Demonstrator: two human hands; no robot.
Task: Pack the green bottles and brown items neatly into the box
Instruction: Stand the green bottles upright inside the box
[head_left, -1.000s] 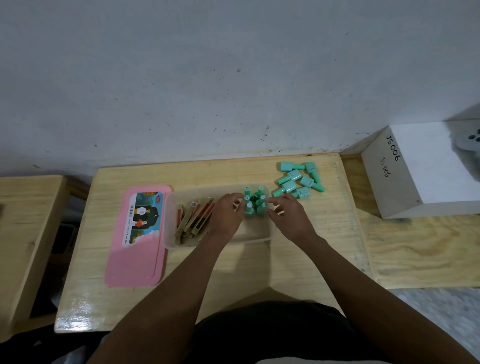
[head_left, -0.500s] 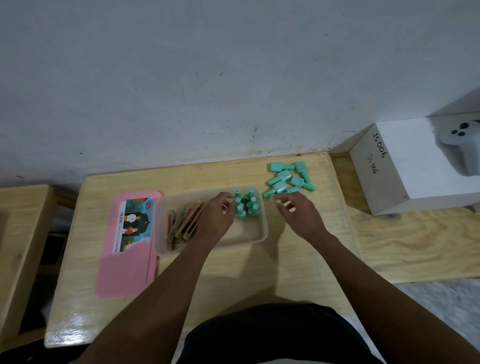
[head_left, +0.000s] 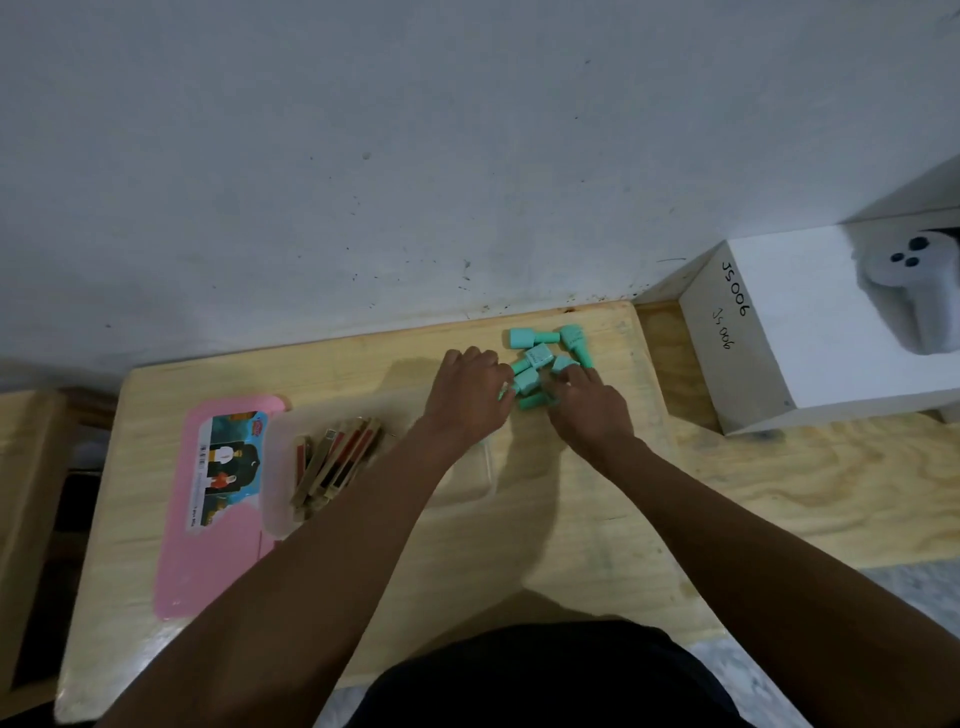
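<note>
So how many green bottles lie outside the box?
6, in one pile: two green bottles at the back, two mid-pile, two nearest, between left hand and right hand. Hands may hide more.

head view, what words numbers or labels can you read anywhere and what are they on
"JS006": large handwriting, sideways, on the side of the white box.
"Js 006": smaller handwriting next to it on the same side.
The sticker on the pink lid: print too small to read.
The label on the brown items: too blurred to read.
The green bottles: no readable text.
</note>
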